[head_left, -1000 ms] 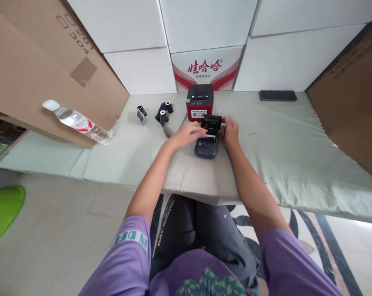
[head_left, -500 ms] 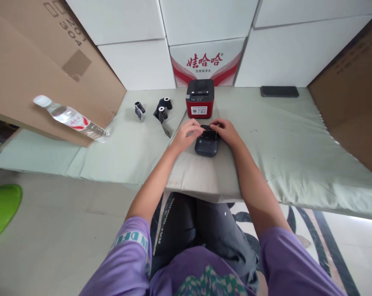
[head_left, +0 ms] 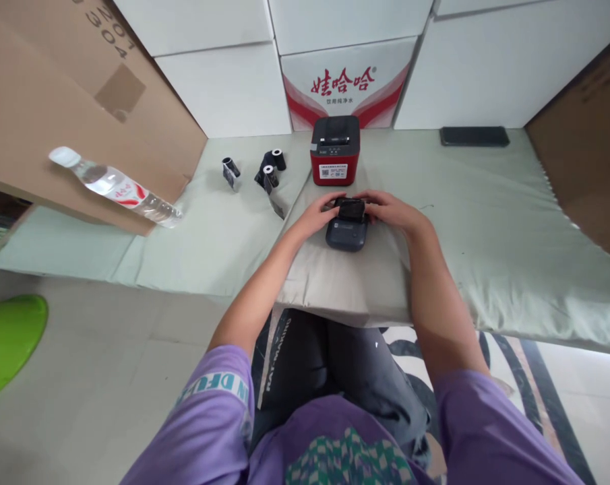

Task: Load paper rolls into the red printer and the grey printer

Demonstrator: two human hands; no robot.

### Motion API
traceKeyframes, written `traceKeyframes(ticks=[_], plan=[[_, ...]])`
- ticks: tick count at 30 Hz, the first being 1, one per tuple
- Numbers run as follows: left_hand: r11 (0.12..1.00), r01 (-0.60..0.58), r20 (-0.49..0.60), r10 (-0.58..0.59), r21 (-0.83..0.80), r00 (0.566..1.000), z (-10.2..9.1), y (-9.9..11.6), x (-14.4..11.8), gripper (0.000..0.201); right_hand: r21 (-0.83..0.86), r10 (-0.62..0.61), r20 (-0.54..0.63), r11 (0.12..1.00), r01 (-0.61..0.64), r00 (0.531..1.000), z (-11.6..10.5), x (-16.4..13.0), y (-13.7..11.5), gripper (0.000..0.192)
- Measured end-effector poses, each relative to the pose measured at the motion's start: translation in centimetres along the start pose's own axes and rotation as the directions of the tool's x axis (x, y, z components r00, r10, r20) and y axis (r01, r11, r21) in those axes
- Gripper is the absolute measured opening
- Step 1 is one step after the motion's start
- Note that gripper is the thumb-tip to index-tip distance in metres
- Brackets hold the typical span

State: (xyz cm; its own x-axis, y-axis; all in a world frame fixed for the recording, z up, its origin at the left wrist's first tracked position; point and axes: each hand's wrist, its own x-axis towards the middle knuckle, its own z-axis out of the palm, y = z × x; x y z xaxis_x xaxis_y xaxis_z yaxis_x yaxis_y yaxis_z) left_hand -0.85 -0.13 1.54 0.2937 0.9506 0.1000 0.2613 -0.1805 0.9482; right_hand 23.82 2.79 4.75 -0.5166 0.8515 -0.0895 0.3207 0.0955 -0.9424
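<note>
A small dark grey label printer (head_left: 347, 232) lies on the pale green cloth (head_left: 486, 222) in front of me, its lid down. My left hand (head_left: 321, 213) holds its left side, fingers on the lid's edge. My right hand (head_left: 393, 210) grips its right side, fingers over the lid's top. Just behind it stands a red and black receipt printer (head_left: 336, 149).
Three black paper rolls (head_left: 264, 168) lie left of the red printer. A plastic water bottle (head_left: 115, 186) lies against a cardboard box (head_left: 56, 114) at the left. A dark phone (head_left: 474, 136) rests at the back right. White boxes line the back; a green object (head_left: 6, 337) sits on the floor.
The small printer's lid stood open a second ago; it is now shut, with both hands pressed on it. The view has shifted slightly downward.
</note>
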Motion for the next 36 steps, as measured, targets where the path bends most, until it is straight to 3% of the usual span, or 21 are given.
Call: traceKeyframes(ticks=[7,15,19,24,27,29,31,34,36], plan=[[1.000,0.015,0.002,-0.015,0.026,1.000,-0.1,0.9,0.4,0.046,0.037,0.084,-0.040,0.996,-0.083,0.996,0.2,0.6,0.0,0.032],[1.000,-0.016,-0.015,0.016,-0.007,1.000,0.0,0.6,0.2,0.047,-0.015,0.048,-0.046,0.999,-0.048,0.998,0.9,-0.3,0.0,0.032],[1.000,-0.028,-0.103,0.028,-0.003,0.994,0.9,-0.1,-0.4,0.045,0.077,0.021,-0.248,0.997,-0.002,0.968,2.7,-1.4,0.8,0.037],[0.993,-0.070,-0.154,0.085,0.096,0.984,1.2,-0.9,-0.6,0.042,0.119,0.027,-0.507,0.992,0.039,0.861,3.5,-1.2,1.8,0.035],[0.989,-0.075,-0.166,0.095,0.126,0.981,1.0,-1.2,-0.5,0.044,0.097,0.036,-0.567,0.995,0.023,0.823,4.1,-2.6,1.1,0.040],[0.988,-0.065,-0.234,0.097,0.140,0.967,0.9,-1.5,-0.4,0.043,0.016,0.049,-0.542,0.999,-0.048,0.839,5.8,-4.4,0.1,0.060],[0.992,-0.045,-0.331,0.083,0.120,0.940,0.8,-1.9,-0.2,0.047,-0.107,0.068,-0.526,0.984,-0.145,0.848,8.7,-6.1,-1.1,0.092],[1.000,0.001,-0.407,0.005,0.016,0.914,0.7,-2.3,0.1,0.065,-0.295,-0.004,-0.600,0.931,-0.217,0.800,13.6,-7.3,-2.5,0.126],[0.999,0.026,-0.407,-0.043,-0.046,0.912,0.6,-2.4,0.1,0.071,-0.346,-0.008,-0.650,0.893,-0.287,0.760,15.9,-6.9,-3.0,0.128]])
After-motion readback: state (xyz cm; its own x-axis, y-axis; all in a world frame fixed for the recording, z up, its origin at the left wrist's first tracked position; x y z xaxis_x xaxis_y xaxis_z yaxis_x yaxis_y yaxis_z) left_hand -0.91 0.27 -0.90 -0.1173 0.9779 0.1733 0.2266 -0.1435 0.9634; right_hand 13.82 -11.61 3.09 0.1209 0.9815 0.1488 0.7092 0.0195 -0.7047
